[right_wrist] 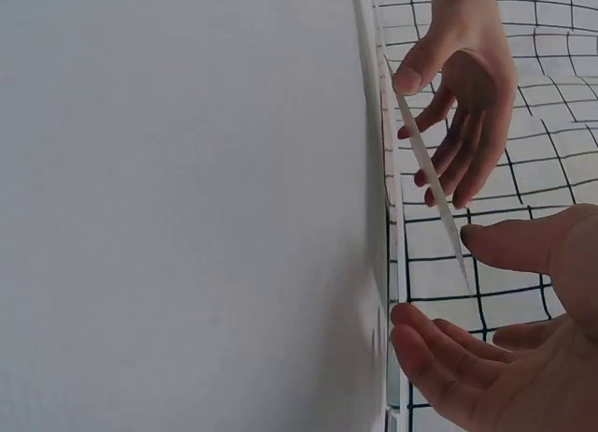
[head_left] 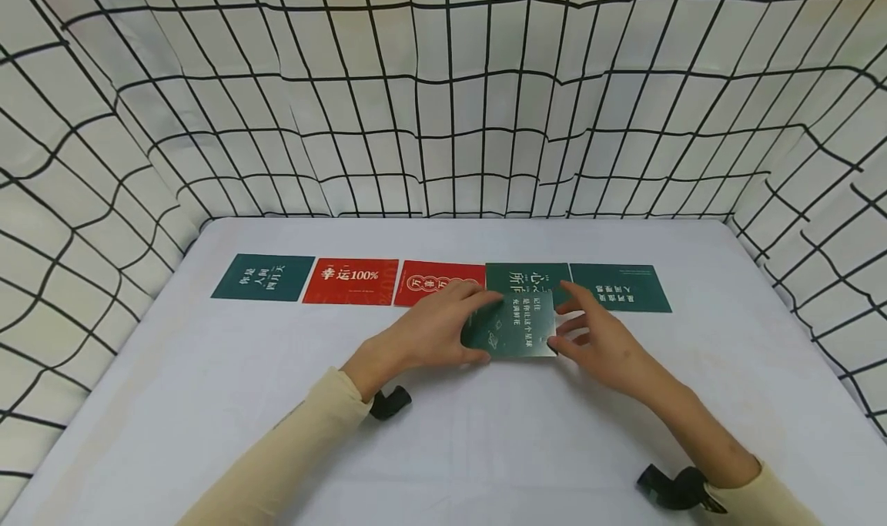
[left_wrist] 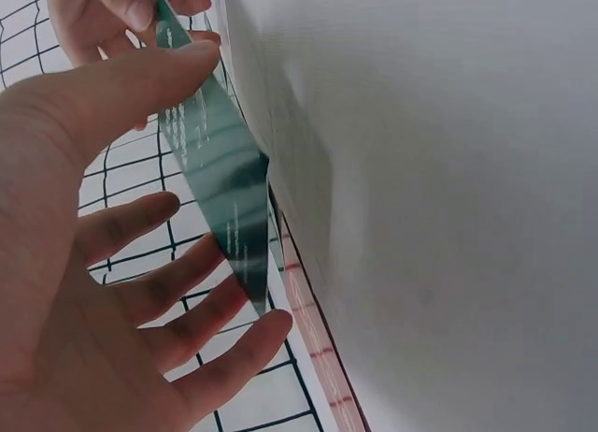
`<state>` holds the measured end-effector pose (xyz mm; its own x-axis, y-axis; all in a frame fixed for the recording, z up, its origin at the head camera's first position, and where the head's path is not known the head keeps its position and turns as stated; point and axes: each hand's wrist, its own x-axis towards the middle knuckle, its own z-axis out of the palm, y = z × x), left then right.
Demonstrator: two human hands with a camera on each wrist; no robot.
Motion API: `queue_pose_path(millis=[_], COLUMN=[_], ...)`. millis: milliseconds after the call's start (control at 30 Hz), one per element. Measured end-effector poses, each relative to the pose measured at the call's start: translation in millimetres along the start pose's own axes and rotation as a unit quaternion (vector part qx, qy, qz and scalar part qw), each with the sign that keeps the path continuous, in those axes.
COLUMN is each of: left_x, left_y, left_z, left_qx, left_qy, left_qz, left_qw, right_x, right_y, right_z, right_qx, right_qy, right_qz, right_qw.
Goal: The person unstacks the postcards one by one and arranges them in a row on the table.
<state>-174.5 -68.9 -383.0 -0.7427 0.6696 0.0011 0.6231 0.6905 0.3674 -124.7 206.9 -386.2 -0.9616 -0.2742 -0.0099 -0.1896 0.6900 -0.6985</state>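
Observation:
A green card [head_left: 516, 330] with white writing is raised above the white table. My left hand [head_left: 443, 322] holds it by its left side, thumb on one face and fingers behind it, as the left wrist view shows. Beside the card's right edge is my right hand [head_left: 603, 345]. Its thumb [right_wrist: 514, 245] touches or nearly touches the card, while its other fingers are spread apart from it. Behind the held card lies a green card [head_left: 499, 272] with large white characters, partly covered. The left hand overlaps part of a red card [head_left: 443, 272].
The row on the white table [head_left: 443, 449] also has a green card [head_left: 263, 277] at the far left, a red card [head_left: 351, 281] beside it and a green card [head_left: 624, 289] at the right end. Black netting [head_left: 450, 79] over white walls encloses the back and sides.

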Motion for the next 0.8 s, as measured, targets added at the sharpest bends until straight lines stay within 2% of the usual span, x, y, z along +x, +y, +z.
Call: queue_pose_path(millis=[167,267,500,800], left_x=[7.4,11.3,19.2,29.4], left_y=[2.4,3.7,6.8,15.2], left_z=[0.9,0.8,-0.8,0.5], left_qx=[-0.001,-0.004,-0.005,0.004], left_qy=[0.014,0.019,0.034,0.044], left_qz=[-0.006,-0.009,-0.004,-0.002], left_qw=[0.9999,0.9998,0.9994,0.999], right_x=[1.5,2.7,5.8,4.0], right_y=[3.9,6.8,10.5,12.8], right_z=[-6.5,-9.9,-19.3,-27.9], right_qx=[0.031,0.074,0.191,0.224], right_qy=[0.012,0.011,0.022,0.018], right_qz=[0.0,0.003,0.058,0.076], right_qw=[0.999,0.997,0.98,0.972])
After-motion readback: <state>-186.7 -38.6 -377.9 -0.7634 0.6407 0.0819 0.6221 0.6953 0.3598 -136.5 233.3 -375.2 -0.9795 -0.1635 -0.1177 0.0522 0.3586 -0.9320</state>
